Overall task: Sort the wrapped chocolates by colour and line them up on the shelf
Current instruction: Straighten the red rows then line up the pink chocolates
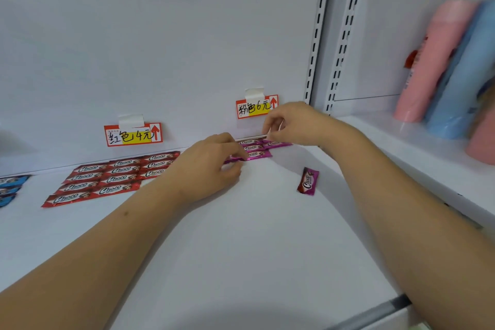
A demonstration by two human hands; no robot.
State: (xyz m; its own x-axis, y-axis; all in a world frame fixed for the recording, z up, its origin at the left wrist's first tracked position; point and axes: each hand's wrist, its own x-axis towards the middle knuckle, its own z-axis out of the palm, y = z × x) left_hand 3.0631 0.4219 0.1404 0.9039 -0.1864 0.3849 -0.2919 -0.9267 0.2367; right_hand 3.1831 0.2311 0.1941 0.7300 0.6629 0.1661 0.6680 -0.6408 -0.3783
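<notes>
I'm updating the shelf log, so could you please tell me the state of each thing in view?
Red chocolates: lying flat in tidy rows.
Pink chocolates: partly lined up at the back wall.
Stray pink chocolate: alone, apart from its group.
Blue chocolates: at the left edge, mostly cut off.
Left hand: pinching a pink chocolate.
Right hand: fingers pinching a pink chocolate.
Bottles: blurred, leaning.

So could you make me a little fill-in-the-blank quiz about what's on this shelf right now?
1. The chocolates lined up under the left price tag have ____ wrappers.
2. Both hands, the left hand and the right hand, are busy at the group of ____ chocolates.
3. One stray chocolate lies apart on the shelf, to the ____ of the pink group.
4. At the far left edge lie ____ chocolates.

Missing words: red; pink; right; blue
</notes>
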